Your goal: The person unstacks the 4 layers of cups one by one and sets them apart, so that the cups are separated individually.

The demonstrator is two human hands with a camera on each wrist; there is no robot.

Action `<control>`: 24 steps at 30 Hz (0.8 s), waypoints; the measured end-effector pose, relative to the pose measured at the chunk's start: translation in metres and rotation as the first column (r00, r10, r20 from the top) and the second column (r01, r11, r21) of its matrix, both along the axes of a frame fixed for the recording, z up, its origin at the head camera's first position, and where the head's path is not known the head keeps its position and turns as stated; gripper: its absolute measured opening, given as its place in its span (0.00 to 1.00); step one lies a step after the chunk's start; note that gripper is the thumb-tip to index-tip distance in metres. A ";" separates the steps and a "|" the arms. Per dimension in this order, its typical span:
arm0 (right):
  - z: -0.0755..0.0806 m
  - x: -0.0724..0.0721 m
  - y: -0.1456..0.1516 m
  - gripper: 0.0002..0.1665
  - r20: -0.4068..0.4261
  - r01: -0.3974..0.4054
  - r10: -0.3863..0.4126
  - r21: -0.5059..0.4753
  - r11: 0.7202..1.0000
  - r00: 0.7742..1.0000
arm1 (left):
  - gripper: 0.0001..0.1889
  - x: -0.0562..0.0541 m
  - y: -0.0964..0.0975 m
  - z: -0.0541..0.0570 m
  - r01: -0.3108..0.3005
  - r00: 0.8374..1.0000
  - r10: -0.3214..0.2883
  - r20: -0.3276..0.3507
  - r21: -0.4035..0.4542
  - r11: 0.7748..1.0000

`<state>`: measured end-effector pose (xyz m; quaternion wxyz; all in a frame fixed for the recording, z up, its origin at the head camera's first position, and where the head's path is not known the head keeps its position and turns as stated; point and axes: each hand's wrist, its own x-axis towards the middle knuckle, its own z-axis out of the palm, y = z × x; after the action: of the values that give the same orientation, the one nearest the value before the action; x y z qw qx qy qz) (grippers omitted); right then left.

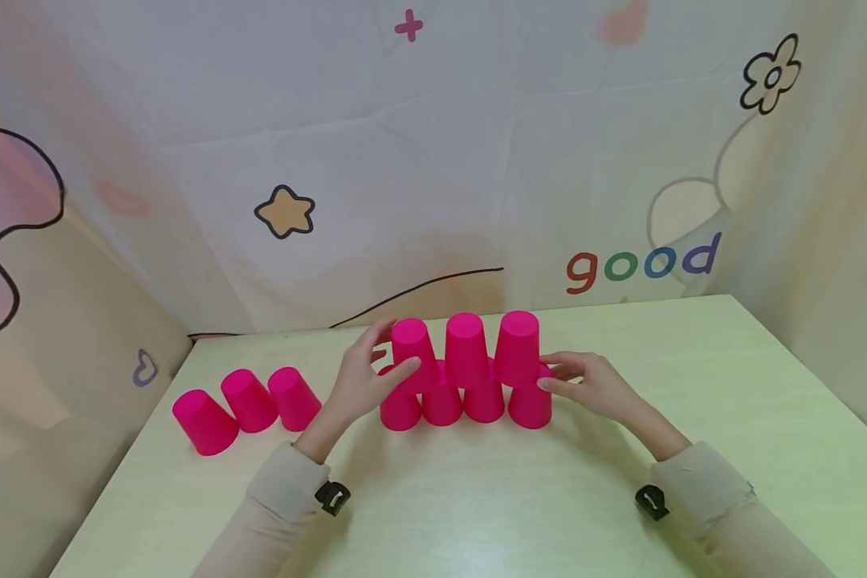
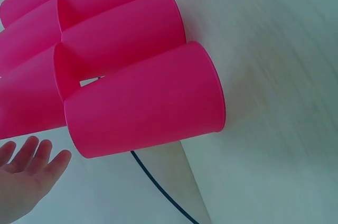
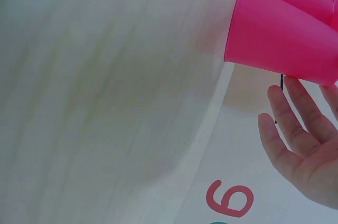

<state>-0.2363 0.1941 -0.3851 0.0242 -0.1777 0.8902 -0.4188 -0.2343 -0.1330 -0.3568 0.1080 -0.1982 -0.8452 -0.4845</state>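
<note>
Several pink cups stand upside down in a bottom row, with three more upside-down cups on top of them. My left hand [image 1: 364, 376] is beside the upper left cup [image 1: 413, 347], its thumb in front; in the left wrist view the loosely spread fingers [image 2: 33, 155] show a small gap to the cups. The bottom left cup [image 2: 148, 102] shows below it. Next to the bottom right cup [image 1: 530, 409], my right hand [image 1: 588, 384] has relaxed fingers. Its fingertips are close to that cup [image 3: 285, 34] in the right wrist view; whether they touch I cannot tell.
Three separate upside-down pink cups, left [image 1: 205, 423], middle [image 1: 249, 401] and right [image 1: 294, 399], stand at the left of the pale table [image 1: 433, 514]. My left forearm passes close to the right one. A printed cloth [image 1: 405, 185] hangs behind the table's back edge.
</note>
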 end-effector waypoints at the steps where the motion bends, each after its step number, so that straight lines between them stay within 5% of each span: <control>1: 0.000 0.000 0.000 0.27 -0.001 -0.001 0.001 -0.001 1.000 1.000 | 0.33 0.000 0.001 0.000 0.000 1.000 0.000 -0.001 0.010 1.000; 24: 0.000 0.000 -0.001 0.27 0.002 0.003 -0.003 0.004 1.000 1.000 | 0.27 0.003 0.006 -0.002 -0.010 1.000 0.011 -0.019 0.075 0.997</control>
<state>-0.2362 0.1935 -0.3850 0.0247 -0.1762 0.8914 -0.4169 -0.2312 -0.1274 -0.3593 0.1264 -0.1942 -0.8263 -0.5134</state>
